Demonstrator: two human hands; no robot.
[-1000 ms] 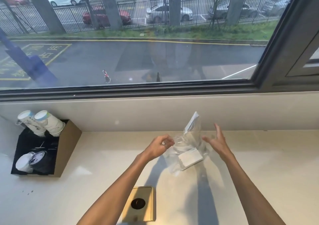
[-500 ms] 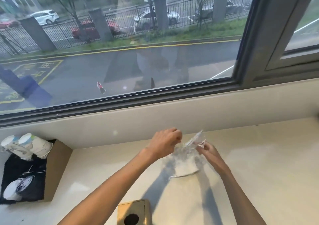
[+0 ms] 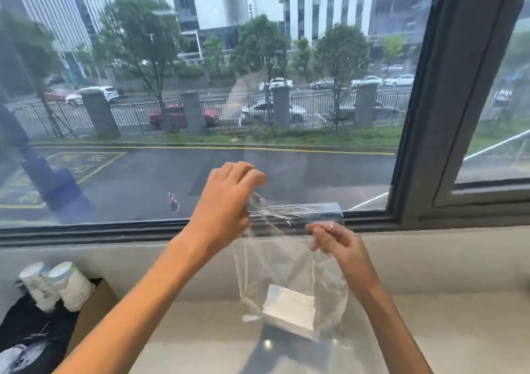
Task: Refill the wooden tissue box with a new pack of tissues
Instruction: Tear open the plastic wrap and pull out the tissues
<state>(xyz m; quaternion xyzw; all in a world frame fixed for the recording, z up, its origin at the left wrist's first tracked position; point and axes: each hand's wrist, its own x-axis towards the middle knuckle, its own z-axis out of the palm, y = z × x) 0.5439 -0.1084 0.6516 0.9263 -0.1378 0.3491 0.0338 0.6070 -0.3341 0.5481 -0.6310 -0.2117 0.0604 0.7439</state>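
Observation:
A clear plastic bag hangs upright in the air in front of the window, above the white counter. A white stack of tissues lies tilted at the bottom of the bag. My left hand pinches the bag's top left edge, fingers closed. My right hand pinches the top right edge, a little lower. The bag's mouth is stretched between the two hands. The wooden tissue box is out of view.
A brown cardboard holder with paper cups stands at the left of the counter. The window sill and dark frame run right behind the hands.
Both hands have lifted the bag from the counter to window height, so it now hangs down. The view has tilted up and the wooden box has left the frame.

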